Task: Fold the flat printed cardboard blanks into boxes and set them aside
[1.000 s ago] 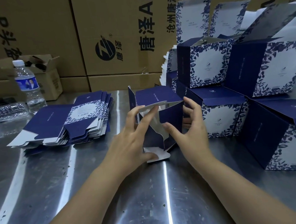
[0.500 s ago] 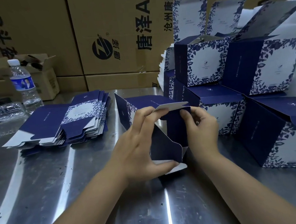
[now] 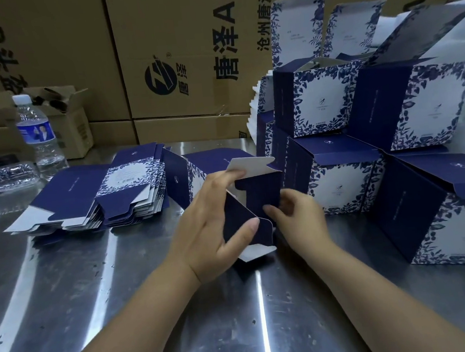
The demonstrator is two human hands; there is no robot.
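A half-formed navy and white floral box (image 3: 258, 193) lies on its side at the middle of the steel table (image 3: 125, 313), its open end flaps facing me. My left hand (image 3: 211, 229) grips it, with the fingers on the white top flap and the thumb on a navy side flap. My right hand (image 3: 301, 220) holds the box's right side, fingers curled against a navy flap. A stack of flat printed blanks (image 3: 100, 197) lies to the left. Several folded boxes (image 3: 378, 139) are piled at the right.
A water bottle (image 3: 38, 135) and a crushed clear plastic tray (image 3: 4, 176) stand at the far left. Large brown shipping cartons (image 3: 179, 53) form a wall behind the table, with a small open carton (image 3: 69, 115) at the left.
The box has been turned and its end flaps pushed further in. My right hand has dropped from the top flap to the lower right side flap; my left thumb now presses the near flap.
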